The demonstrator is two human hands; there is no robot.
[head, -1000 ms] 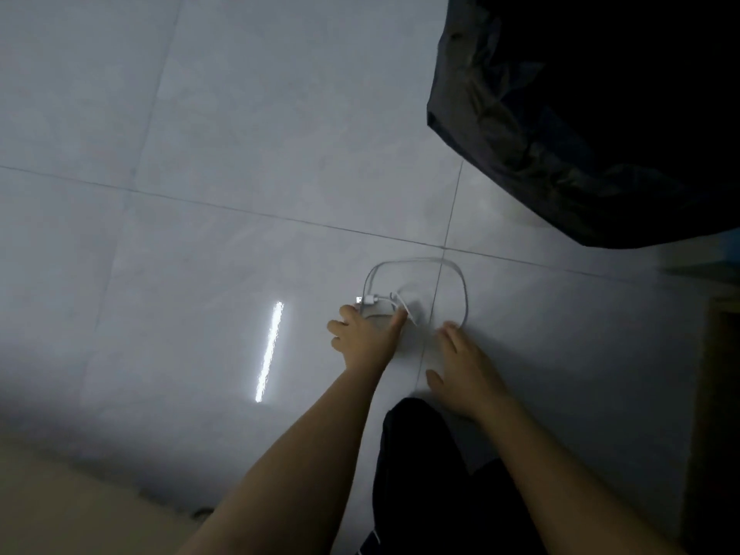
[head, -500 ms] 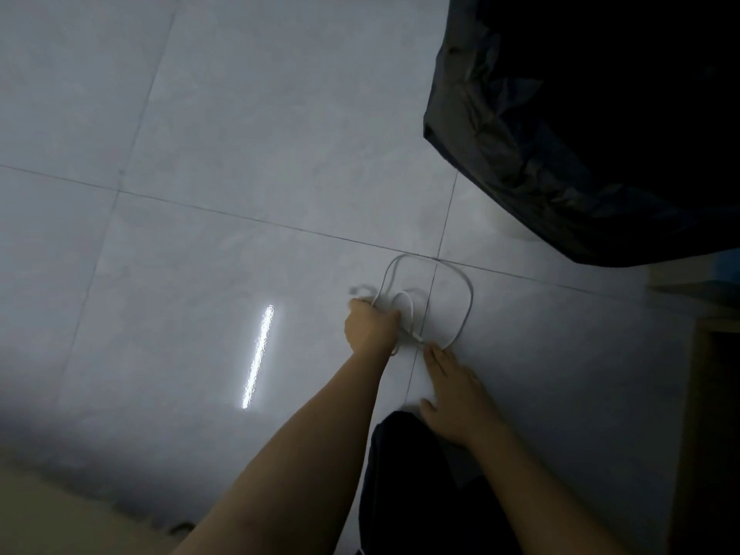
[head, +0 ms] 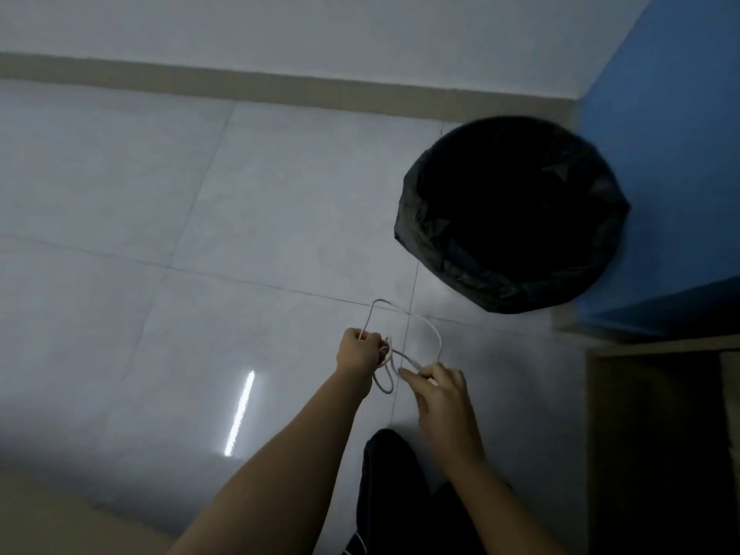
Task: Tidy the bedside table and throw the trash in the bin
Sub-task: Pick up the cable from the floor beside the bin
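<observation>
The cable (head: 404, 334) has come up off the floor (head: 200, 234): left hand (head: 360, 351) fisted around it, right hand (head: 438, 388) pinching a loop. Stowing it remains; bin (head: 512, 218) waits nearby.

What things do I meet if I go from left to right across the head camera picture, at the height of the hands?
Light streak on the floor → left hand → white cable → right hand → wooden furniture edge.

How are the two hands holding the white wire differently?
The left hand is a closed fist around the white cable; the right hand only pinches it with its fingers. The left hand grips bunched loops, the right a single strand. Both hold the same cable above the floor.
</observation>
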